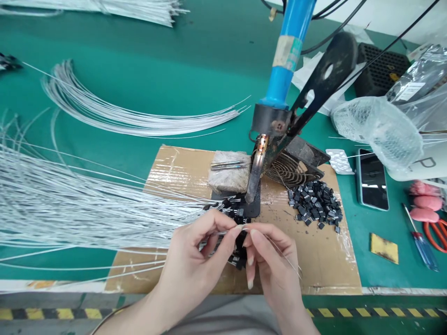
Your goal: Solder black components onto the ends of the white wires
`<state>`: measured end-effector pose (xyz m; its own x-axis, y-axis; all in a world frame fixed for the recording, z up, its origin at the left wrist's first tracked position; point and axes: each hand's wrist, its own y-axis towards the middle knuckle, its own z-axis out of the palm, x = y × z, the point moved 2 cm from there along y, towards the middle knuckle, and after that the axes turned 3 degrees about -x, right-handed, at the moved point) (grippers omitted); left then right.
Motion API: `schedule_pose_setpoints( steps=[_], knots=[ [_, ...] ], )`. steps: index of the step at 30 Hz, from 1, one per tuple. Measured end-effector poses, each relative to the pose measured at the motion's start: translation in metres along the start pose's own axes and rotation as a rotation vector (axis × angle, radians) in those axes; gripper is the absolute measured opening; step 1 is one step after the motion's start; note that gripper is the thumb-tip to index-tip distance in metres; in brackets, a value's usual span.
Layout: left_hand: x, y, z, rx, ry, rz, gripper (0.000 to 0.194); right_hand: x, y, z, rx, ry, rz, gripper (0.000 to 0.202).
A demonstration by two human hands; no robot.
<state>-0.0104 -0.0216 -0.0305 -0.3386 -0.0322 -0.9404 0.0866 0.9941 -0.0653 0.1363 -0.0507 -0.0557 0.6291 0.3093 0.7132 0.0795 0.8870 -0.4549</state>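
Observation:
My left hand [200, 253] is closed in a pinch, thumb against forefinger, on a thin white wire. My right hand [274, 256] pinches the same spot from the other side, fingertips touching those of the left. Out of the right hand trail thin wire ends [291, 264]. What lies right between the fingertips is too small to make out. Behind the hands, a large bundle of white wires [98, 200] runs in from the left, ending in black connectors [240, 213]. Just above them hangs the metal nozzle [256, 172] of a blue hot-air tool [282, 70].
Loose black connectors [316, 204] lie piled on the cardboard sheet [324, 270], beside a round fan grille [291, 167]. A wrapped block [228, 172] stands left of the nozzle. Rightward lie a phone [373, 181], a yellow sponge [384, 248], a screwdriver [421, 242] and scissors [436, 235].

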Motion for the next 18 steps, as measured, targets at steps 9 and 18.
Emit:
schedule_pose_setpoints(
  steps=[9, 18],
  knots=[
    [-0.0032, -0.0023, -0.0019, 0.007, -0.014, 0.039, 0.02, -0.0018, -0.0026, -0.0003, -0.02, -0.046, -0.046, 0.018],
    [-0.0041, -0.002, -0.0005, 0.012, -0.002, 0.024, 0.021, -0.0001, -0.0027, 0.0041, -0.038, -0.007, -0.001, 0.02]
  ],
)
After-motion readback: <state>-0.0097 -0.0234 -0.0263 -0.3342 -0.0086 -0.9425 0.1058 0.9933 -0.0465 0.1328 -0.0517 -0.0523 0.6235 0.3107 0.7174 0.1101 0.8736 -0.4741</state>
